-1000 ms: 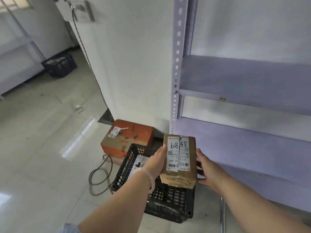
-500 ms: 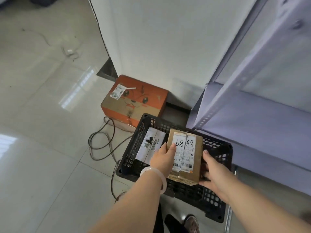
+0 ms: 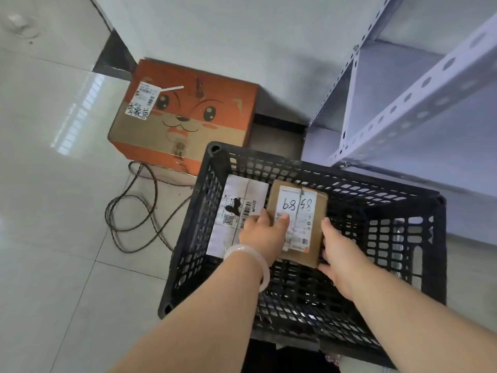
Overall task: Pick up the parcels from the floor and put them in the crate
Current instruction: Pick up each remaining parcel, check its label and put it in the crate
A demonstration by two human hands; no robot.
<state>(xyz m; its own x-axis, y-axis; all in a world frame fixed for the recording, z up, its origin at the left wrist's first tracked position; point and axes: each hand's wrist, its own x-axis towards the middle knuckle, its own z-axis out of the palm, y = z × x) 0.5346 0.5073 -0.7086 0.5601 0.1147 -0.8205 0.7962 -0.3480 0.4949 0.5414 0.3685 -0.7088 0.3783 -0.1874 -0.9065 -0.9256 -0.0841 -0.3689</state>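
Note:
A small brown cardboard parcel with a white label marked "68 58" is inside the black plastic crate, low near its bottom. My left hand grips its left side, thumb on the label. My right hand holds its right edge. A white parcel with barcodes lies in the crate's left part, right beside the brown one. An orange cardboard box with a cartoon fox face stands on the floor behind the crate, against the wall.
A purple metal shelving rack stands right of the crate, close to its far right corner. A dark cable loops over the glossy tiled floor left of the crate. A white wall rises behind.
Both hands have carried the brown parcel from chest height down into the crate. My head has tilted down, so the crate fills the view.

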